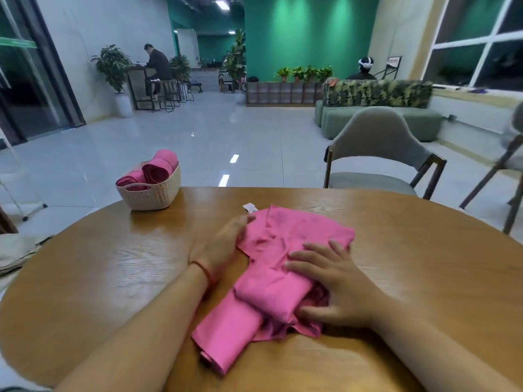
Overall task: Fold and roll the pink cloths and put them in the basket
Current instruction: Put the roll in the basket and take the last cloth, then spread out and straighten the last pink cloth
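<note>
A crumpled pink cloth (294, 236) lies in the middle of the round wooden table (113, 278), partly draped over another pink cloth (226, 332) folded into a long strip near the front edge. My left hand (223, 244) touches the crumpled cloth's left edge with straight fingers. My right hand (334, 284) lies flat on the cloth, fingers spread, thumb against its lower folds. A white label (249, 207) sticks out at the cloth's far corner. A cream woven basket (152, 193) at the table's far left holds three rolled pink cloths (157, 171).
A grey chair (379, 154) stands at the table's far right side, with part of another chair (509, 165) at the right edge. A beige cloth (17, 250) lies off the table's left. People sit far back in the room.
</note>
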Demonstrator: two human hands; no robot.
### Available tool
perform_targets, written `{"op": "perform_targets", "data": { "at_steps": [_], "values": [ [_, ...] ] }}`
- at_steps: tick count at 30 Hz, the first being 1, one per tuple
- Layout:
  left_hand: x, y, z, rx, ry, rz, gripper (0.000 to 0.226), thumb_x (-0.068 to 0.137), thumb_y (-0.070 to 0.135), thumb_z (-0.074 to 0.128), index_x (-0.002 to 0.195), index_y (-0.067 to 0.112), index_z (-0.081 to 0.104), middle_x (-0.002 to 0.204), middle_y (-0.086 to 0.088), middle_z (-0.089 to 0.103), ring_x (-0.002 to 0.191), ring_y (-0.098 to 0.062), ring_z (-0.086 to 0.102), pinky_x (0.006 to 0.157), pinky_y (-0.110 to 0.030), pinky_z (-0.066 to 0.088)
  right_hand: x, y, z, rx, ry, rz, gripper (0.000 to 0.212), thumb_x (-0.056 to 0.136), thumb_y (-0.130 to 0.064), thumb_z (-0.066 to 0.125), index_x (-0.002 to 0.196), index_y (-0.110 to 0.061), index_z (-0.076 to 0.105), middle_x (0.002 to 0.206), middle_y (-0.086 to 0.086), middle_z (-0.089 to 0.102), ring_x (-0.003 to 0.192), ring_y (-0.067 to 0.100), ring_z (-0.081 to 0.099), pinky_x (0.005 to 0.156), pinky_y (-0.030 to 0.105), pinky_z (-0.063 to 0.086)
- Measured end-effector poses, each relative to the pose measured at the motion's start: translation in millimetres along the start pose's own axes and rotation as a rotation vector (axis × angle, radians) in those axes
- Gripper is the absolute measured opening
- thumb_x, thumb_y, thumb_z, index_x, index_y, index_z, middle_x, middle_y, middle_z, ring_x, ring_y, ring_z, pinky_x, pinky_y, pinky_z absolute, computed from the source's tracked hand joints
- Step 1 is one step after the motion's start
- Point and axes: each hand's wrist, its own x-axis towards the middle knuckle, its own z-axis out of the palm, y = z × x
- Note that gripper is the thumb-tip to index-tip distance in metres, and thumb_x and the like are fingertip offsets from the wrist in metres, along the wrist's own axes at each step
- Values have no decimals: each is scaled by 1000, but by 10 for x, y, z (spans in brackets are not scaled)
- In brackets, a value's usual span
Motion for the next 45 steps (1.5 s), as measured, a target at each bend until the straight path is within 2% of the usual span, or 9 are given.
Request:
{"op": "perform_targets", "data": {
  "at_steps": [6, 12, 16, 23, 31, 38, 40, 43, 45],
  "values": [
    [-585, -297, -722, 305, -66, 158, 21, 98, 38, 68, 112, 23, 76, 109, 2, 75, 102, -16, 68, 91, -25, 51, 316, -349, 113, -129, -31, 187, 77, 75, -77, 59, 147, -49, 56, 140, -18, 59, 126, 18, 54, 102, 44, 41],
    [-902, -334, -881, 718, 182, 299, 30, 88, 51, 77, 113, 36, 69, 111, 21, 69, 107, 3, 63, 92, -26, 50, 849, -748, 64, -151, -28, 402, 39, 99, -55, 51, 127, -34, 67, 125, -6, 64, 120, 25, 59, 85, 40, 50],
    [-795, -451, -795, 1108, 237, 486, 26, 88, 52, 72, 111, 41, 67, 113, 25, 60, 107, -4, 51, 96, -30, 44, 1008, -688, -174, 96, 114, 560, 42, 103, -60, 49, 91, -26, 70, 94, -5, 73, 88, 24, 68, 74, 38, 53],
    [-685, -484, -940, 1122, 424, 345, 8, 92, 46, 70, 90, 38, 69, 94, 19, 68, 95, -12, 61, 85, -39, 50, 915, -299, -999, 892, 672, 872, 37, 97, -45, 74, 80, -13, 80, 62, -7, 71, 54, 10, 57, 52, 27, 45],
    [-587, -427, -1338, 1154, 674, 124, 13, 100, 38, 58, 102, 38, 71, 99, -1, 76, 98, -30, 68, 89, -44, 51, 273, 482, -1618, 1152, 870, 1031, 29, 95, -45, 72, 114, -24, 74, 105, -1, 80, 95, 20, 74, 71, 36, 57],
    [-536, -315, -1446, 1156, 747, -9, 28, 100, 22, 51, 112, 34, 73, 117, -10, 73, 112, -37, 62, 99, -49, 49, -574, 1014, -1096, 1356, 767, 1274, 29, 108, -23, 58, 136, -16, 59, 112, 8, 67, 98, 26, 64, 98, 46, 56],
    [-551, -332, -1428, 1152, 742, -12, 27, 100, 22, 50, 111, 33, 72, 116, -11, 72, 110, -37, 61, 98, -49, 49, -792, 1040, -941, 1322, 760, 1330, 26, 108, -14, 57, 133, -13, 59, 104, 9, 67, 92, 23, 63, 99, 42, 58],
    [-576, -339, -1408, 1105, 731, -10, 29, 98, 19, 50, 113, 31, 72, 119, -12, 71, 112, -38, 59, 100, -48, 48, -1104, 1089, -769, 1112, 728, 1337, 37, 96, 1, 67, 132, -3, 61, 104, 16, 72, 85, 22, 67, 65, 30, 65],
    [-570, -316, -1388, 1103, 718, -8, 32, 97, 18, 50, 116, 31, 72, 123, -11, 70, 115, -37, 57, 101, -47, 47, -1253, 1102, -716, 781, 717, 1337, 57, 87, -6, 81, 139, -12, 58, 124, 13, 70, 98, 23, 69, 74, 37, 63]
  ]
}}
